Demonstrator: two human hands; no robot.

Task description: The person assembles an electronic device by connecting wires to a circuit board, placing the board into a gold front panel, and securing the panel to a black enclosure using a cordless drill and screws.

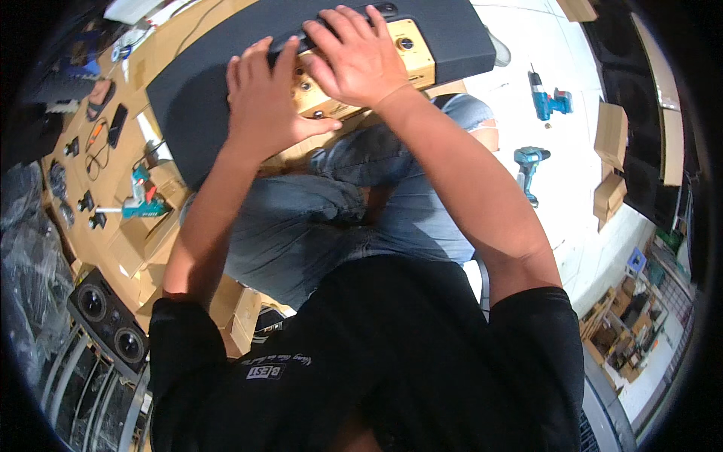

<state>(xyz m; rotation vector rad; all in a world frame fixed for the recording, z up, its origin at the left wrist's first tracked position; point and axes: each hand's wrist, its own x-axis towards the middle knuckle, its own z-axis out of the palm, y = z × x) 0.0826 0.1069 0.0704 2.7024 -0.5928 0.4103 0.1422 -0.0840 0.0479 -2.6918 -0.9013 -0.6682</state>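
Black shirt [392,331], foreground. Gold control panel [422,56], at the near side of the black cabinet [461,38]; left hand [263,102], open with thumb splayed, and right hand [360,62], fingers spread, overlie the panel. Positioning appears in hand; the next move likely calls for steady pressure.

The box [184,94] is black, its control panel [418,59] gold, the jeans [290,218] faded blue.

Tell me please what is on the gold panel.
A dark knob and smaller fittings show on the gold panel. The left hand and right hand hide other parts; those cannot be seen.
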